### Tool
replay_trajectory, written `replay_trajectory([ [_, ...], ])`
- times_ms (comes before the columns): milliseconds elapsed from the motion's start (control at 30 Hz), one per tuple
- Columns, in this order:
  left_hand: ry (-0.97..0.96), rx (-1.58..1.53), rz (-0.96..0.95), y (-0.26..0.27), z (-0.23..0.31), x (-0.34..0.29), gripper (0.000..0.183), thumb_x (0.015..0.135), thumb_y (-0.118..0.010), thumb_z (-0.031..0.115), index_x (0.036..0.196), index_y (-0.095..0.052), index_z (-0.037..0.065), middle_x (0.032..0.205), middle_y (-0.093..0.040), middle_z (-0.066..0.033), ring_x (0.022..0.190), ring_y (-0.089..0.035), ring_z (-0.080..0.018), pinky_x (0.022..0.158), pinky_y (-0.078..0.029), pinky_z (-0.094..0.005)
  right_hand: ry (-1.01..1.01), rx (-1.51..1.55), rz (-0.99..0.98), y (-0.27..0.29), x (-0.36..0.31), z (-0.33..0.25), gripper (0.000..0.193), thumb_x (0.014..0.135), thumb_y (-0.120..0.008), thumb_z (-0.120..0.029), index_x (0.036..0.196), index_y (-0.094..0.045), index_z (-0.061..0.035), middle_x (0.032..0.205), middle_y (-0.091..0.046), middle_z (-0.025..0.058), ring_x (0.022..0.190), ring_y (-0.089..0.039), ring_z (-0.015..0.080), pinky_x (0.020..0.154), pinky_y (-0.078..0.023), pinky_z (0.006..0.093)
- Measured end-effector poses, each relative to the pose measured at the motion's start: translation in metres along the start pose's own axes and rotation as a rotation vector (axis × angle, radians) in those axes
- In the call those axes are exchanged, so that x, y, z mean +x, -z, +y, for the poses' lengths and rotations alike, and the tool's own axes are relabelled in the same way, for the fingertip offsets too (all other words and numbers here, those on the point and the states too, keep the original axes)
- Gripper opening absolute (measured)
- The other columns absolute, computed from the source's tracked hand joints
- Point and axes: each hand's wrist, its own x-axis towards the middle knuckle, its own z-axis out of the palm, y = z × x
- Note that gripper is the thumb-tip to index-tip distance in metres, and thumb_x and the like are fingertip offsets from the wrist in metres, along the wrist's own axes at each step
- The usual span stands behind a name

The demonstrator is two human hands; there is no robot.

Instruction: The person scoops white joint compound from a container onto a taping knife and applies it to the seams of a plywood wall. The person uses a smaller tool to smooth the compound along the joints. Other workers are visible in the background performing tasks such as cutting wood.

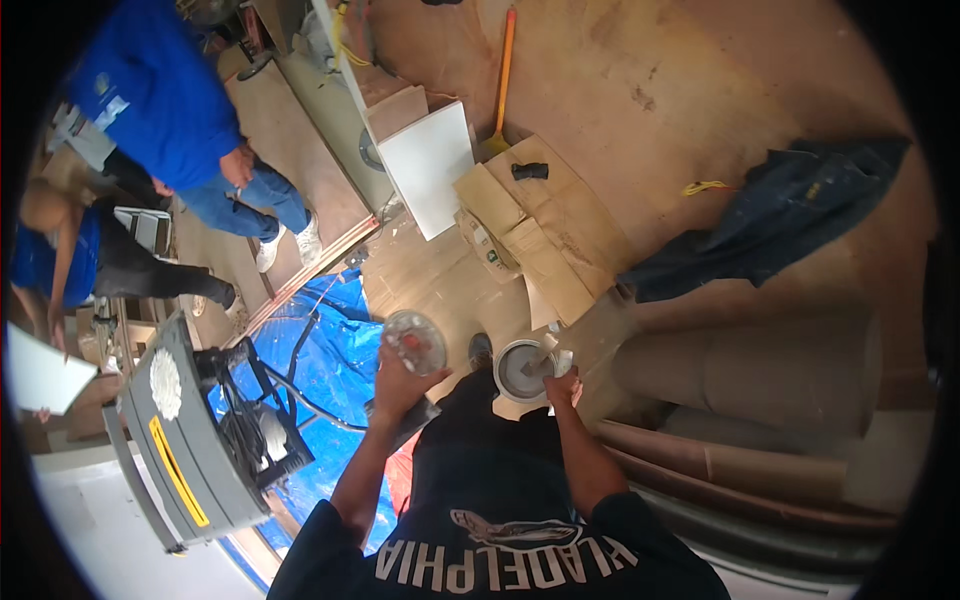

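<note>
My left hand (398,388) grips a round, whitish, see-through lid or shallow tub (425,335) with a red patch at its middle. I cannot tell which of the two it is. Ahead of my body, my right hand (565,387) is closed at the rim of a round paint can (510,385) with a grey inside. A pale flat-ended tool, perhaps a paintbrush (546,345), leans over the can's far right edge. The fingers of the right hand are small here, so how they share can and tool is unclear. A dark shoe (481,350) shows between the two containers.
A blue tarp (320,400) and a grey machine with a coiled cord (185,430) lie left. Two people in blue (165,95) are at far left. Cardboard (545,225), a white panel (428,165) and an orange-handled tool (507,75) lie ahead. Large brown rolls (740,370) stand right.
</note>
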Motion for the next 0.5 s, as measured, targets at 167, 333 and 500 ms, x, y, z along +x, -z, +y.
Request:
replay_trajectory([
  [167, -0.009, 0.114, -0.24, -0.078, 0.056, 0.145, 0.132, 0.056, -0.09, 0.054, 0.147, -0.018, -0.008, 0.14, -0.041, -0.0301, 0.126, -0.05, -0.0442, 0.093, -0.053, -0.0467, 0.058, 0.097, -0.109, -0.089, 0.091, -0.052, 0.059, 0.064, -0.075, -0.022, 0.116, -0.055, -0.002, 0.102, -0.069, 0.0252, 0.101, -0.066, 0.0422, 0.088, -0.053, 0.0474],
  [333, -0.353, 0.43, -0.133, -0.233, 0.021, 0.301, 0.14, 0.051, -0.092, 0.05, 0.149, -0.011, -0.009, 0.139, -0.037, -0.04, 0.088, -0.07, -0.0444, 0.075, -0.059, -0.0435, 0.097, 0.082, -0.146, -0.207, 0.181, -0.089, 0.057, 0.064, -0.077, -0.024, 0.113, -0.055, -0.0036, 0.101, -0.068, 0.026, 0.096, -0.067, 0.0437, 0.085, -0.054, 0.0504],
  [500, -0.402, 0.483, -0.179, -0.341, 0.05, 0.398, 0.141, 0.048, -0.094, 0.051, 0.147, -0.015, -0.013, 0.139, -0.035, -0.0438, 0.092, -0.069, -0.0433, 0.074, -0.06, -0.0406, 0.075, 0.12, -0.162, -0.316, 0.253, -0.106, 0.055, 0.064, -0.079, -0.026, 0.109, -0.057, -0.0036, 0.101, -0.069, 0.0274, 0.097, -0.067, 0.0449, 0.086, -0.054, 0.051],
])
